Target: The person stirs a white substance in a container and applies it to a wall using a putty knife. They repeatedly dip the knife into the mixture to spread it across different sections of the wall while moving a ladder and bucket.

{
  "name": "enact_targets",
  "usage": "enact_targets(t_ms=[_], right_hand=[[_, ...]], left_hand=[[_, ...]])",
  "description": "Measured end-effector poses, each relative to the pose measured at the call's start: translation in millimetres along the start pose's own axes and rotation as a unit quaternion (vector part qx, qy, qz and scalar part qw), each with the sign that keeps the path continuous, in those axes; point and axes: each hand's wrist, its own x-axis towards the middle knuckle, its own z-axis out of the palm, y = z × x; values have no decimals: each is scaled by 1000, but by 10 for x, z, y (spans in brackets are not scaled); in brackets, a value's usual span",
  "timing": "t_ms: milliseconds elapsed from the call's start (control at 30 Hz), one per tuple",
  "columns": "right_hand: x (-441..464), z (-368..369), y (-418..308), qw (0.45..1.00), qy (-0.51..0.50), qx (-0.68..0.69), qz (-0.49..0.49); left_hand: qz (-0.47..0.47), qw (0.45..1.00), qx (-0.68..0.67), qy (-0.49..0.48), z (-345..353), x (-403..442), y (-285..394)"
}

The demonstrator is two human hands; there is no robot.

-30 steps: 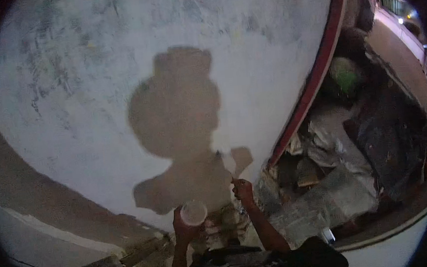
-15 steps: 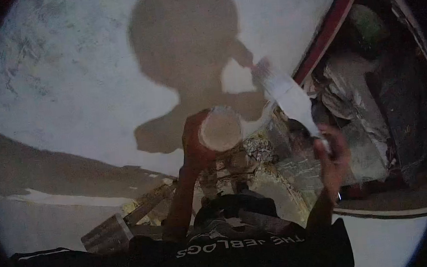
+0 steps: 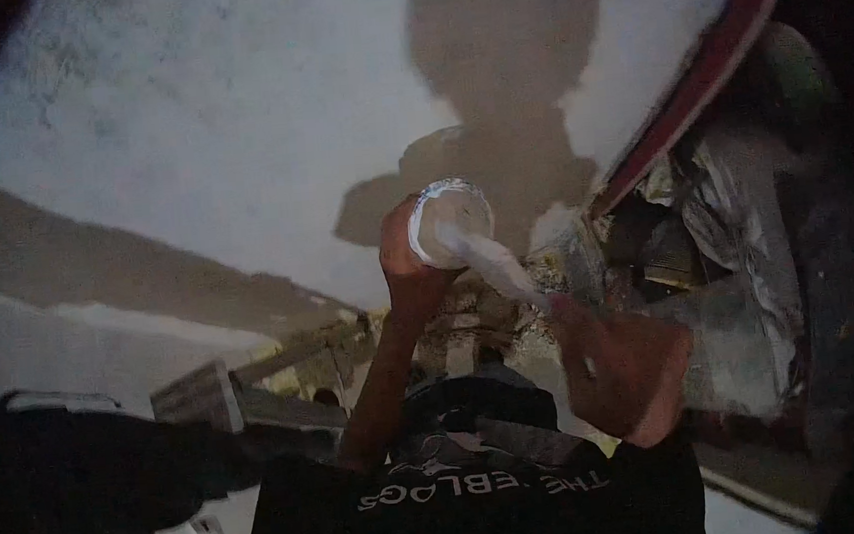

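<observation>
Pale wall (image 3: pixel 184 115) beyond the cup (image 3: pixel 422 207), darkened by a head-and-shoulders shadow (image 3: pixel 505 50) and edged in red trim (image 3: pixel 699 85) to the cup's upper right. Grips the cup in the left hand (image 3: pixel 407 264), with fingers curled close about its side. Closes the right hand (image 3: pixel 615 358), below and right of the cup, around the handle end of a brush (image 3: pixel 497 264). Brings that brush, held well off to the cup's right half a second ago, to a slant across its rim, tip at the mouth; centres the work, by all appearances, on the cup rather than the wall. Impossible to tell, through motion blur, the lie of each right finger or any contact between brush tip and the cup's inside. Hidden: the cup's base. Cut off above the cup: the shadow's crown. Hard to make out: dim sheeting (image 3: pixel 740 227) right of the cup, a grey block (image 3: pixel 197 398) to its lower left, and some lettering on the shirt (image 3: pixel 487 513) below it.
</observation>
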Motion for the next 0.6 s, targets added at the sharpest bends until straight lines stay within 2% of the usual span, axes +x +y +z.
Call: enact_targets(t_ms=[133, 167, 233, 333, 367, 467, 567, 600], right_hand=[[132, 304, 50, 997, -40, 14, -69], [185, 355, 43, 992, -40, 23, -115], [308, 449, -5, 982, -44, 40, -180], [443, 558, -243, 972, -36, 78, -220], [665, 344, 463, 972, -57, 89, -212], [738, 326, 514, 967, -72, 77, -230], [913, 466, 443, 964, -89, 85, -234], [978, 520, 448, 965, -95, 89, -226]], left_hand=[[-72, 993, 74, 65, -64, -267, 193], [-85, 990, 90, 70, -96, -320, 207], [-51, 984, 112, 130, -145, -431, 215], [-57, 974, 172, 135, -348, -622, 332], [-69, 972, 196, 108, 152, -180, 532], [-143, 962, 228, 48, 190, -226, 581], [-183, 969, 157, 62, 111, -176, 581], [-120, 968, 199, 93, 126, -131, 581]])
